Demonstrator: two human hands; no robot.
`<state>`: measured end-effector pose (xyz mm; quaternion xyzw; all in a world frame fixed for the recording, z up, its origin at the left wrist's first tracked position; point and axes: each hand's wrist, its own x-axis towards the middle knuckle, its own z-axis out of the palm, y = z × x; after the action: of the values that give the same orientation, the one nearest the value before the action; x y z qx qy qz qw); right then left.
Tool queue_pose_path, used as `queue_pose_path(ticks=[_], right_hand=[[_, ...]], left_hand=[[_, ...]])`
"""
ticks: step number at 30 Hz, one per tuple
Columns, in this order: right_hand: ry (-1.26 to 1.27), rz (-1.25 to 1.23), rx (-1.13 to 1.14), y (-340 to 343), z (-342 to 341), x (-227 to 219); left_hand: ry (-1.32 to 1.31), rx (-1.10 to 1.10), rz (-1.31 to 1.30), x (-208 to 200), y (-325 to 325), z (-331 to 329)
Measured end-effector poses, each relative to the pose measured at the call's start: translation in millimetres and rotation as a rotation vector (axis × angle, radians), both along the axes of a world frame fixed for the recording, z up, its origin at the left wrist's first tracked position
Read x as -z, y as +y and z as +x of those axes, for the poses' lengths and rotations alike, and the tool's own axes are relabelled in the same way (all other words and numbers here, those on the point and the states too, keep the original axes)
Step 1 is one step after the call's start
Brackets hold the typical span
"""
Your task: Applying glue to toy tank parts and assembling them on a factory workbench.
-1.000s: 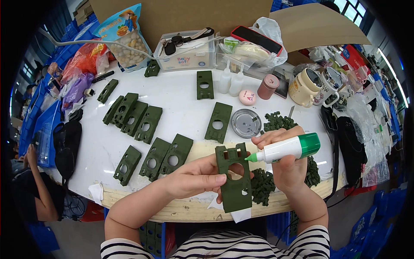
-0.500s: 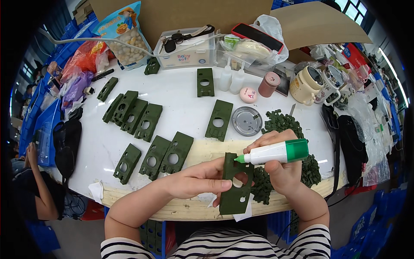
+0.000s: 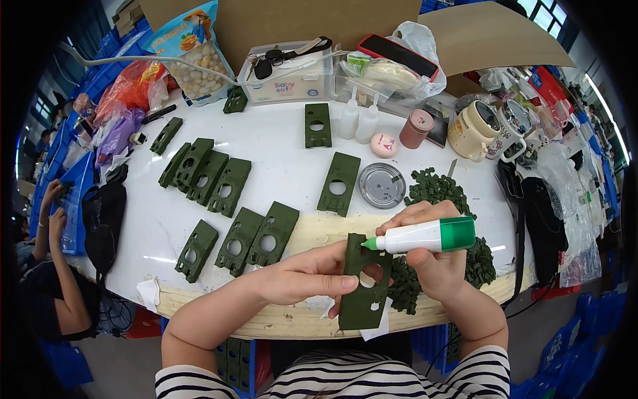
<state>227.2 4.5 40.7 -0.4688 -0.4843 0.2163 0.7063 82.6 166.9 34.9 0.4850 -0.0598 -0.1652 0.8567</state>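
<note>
Head view: pinches the green part (image 3: 357,310) in the left hand (image 3: 302,279) above the table's edge (image 3: 286,324), seemingly for steadiness. Grips the bottle (image 3: 420,237) in the right hand (image 3: 437,269), apparently aiming its tip (image 3: 369,245) at the part's top. Cannot fully see the left grip behind the part, nor tell tip contact.

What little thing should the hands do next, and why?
Perhaps squeeze the white bottle gently, because the right hand points its green tip at the dark green part, which the left hand holds.
</note>
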Motion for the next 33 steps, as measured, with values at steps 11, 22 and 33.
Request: queue_pose_path(ticks=[11, 22, 33], right_hand=[[0.015, -0.004, -0.011, -0.6, 0.5, 0.1], [-0.044, -0.002, -0.042, -1.3, 2.2, 1.9], [-0.052, -0.017, -0.029, -2.4, 0.5, -0.9]], left_hand=[[-0.012, 0.031, -0.054, 0.2, 2.5, 0.3], [-0.020, 0.041, -0.036, 1.0, 2.9, 0.3], [-0.002, 0.040, -0.040, 0.7, 3.4, -0.2]])
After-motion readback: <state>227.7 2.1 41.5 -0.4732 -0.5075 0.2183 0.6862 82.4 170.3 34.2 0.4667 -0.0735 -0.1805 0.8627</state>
